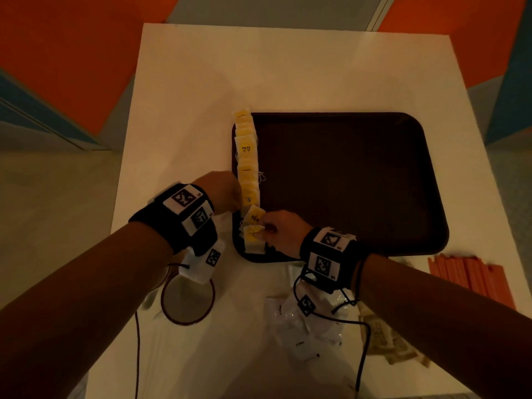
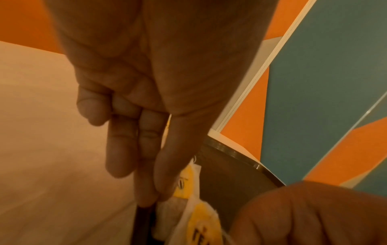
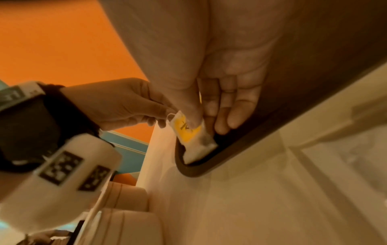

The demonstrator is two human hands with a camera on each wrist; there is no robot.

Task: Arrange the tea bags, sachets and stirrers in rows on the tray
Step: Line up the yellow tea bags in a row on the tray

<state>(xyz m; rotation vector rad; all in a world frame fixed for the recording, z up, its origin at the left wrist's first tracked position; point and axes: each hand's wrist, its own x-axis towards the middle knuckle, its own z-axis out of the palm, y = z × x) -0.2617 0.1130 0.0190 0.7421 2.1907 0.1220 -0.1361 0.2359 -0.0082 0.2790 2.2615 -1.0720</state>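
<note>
The right hand point(image 1: 283, 229) pinches a yellow tea bag point(image 3: 189, 132) between thumb and fingers, at the near left corner of the dark tray point(image 1: 345, 182), about 7 o'clock on it. The left hand point(image 1: 220, 194) has its fingers point(image 2: 121, 149) straight and pointing down at the tray's left rim, holding nothing, touching the row of tea bags point(image 1: 246, 156). This row runs along the left edge, from 11 to 7 o'clock. On the white table point(image 1: 187, 96), white sachets point(image 1: 299, 326) lie at 6 o'clock of the tray and orange stirrers point(image 1: 466, 275) at 4 o'clock.
</note>
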